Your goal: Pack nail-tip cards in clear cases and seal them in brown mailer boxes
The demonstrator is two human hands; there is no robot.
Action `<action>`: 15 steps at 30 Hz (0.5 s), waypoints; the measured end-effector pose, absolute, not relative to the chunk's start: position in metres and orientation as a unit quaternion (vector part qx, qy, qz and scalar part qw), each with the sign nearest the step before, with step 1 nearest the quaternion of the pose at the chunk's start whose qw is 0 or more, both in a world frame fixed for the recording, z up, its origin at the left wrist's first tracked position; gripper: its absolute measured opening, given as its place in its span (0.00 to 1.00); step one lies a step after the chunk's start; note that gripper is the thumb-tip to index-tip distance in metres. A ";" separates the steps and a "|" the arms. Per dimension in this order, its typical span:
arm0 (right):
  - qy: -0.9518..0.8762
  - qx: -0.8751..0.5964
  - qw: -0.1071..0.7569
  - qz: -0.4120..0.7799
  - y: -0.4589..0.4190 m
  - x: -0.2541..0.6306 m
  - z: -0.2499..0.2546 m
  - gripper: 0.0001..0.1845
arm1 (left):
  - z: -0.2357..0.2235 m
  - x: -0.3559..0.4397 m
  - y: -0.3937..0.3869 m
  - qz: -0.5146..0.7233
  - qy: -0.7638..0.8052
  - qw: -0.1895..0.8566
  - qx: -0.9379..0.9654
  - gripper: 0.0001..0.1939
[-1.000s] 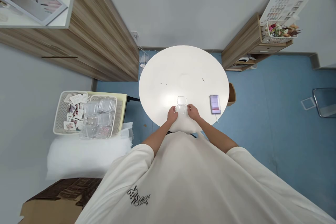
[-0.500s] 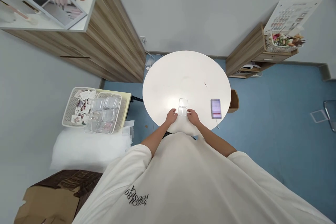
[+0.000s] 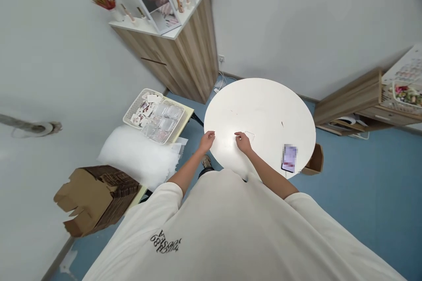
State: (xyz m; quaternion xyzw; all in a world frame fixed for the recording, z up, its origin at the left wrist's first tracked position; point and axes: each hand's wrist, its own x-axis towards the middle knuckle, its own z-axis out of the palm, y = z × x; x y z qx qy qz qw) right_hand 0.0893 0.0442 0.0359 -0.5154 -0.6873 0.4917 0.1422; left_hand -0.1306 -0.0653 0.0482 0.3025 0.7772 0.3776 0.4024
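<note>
Away from the clear case (image 3: 250, 134) the left hand (image 3: 206, 141) has drifted, out to the left rim of the counter (image 3: 260, 101); its grip looks loose, nothing visible in it. The right hand (image 3: 243, 142) is just beside the case, fingers curled; whether that grip holds anything, I cannot tell. So the case, on the counter and partly hidden by that hand, is no longer flanked by both. Further left sits a basket (image 3: 178, 125) of clear boxes (image 3: 170, 112).
</note>
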 end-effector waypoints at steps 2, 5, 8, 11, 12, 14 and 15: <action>-0.699 -0.492 0.139 0.501 0.043 0.064 0.042 0.18 | 0.059 -0.150 -0.074 0.394 0.776 0.393 0.297 0.14; -0.723 -0.448 0.139 0.507 0.039 0.019 0.047 0.18 | 0.071 -0.184 -0.086 0.423 0.772 0.369 0.299 0.14; -0.749 -0.405 0.142 0.505 0.029 -0.035 0.052 0.17 | 0.078 -0.227 -0.099 0.461 0.763 0.337 0.302 0.13; -0.766 -0.377 0.139 0.502 0.015 -0.096 0.057 0.17 | 0.082 -0.280 -0.114 0.497 0.755 0.314 0.291 0.13; -0.771 -0.369 0.136 0.501 0.009 -0.117 0.059 0.17 | 0.083 -0.299 -0.120 0.507 0.753 0.306 0.286 0.13; -0.784 -0.349 0.132 0.495 -0.001 -0.158 0.063 0.16 | 0.086 -0.338 -0.132 0.521 0.755 0.285 0.278 0.13; -0.791 -0.338 0.132 0.492 -0.006 -0.178 0.065 0.16 | 0.088 -0.358 -0.139 0.525 0.758 0.272 0.276 0.13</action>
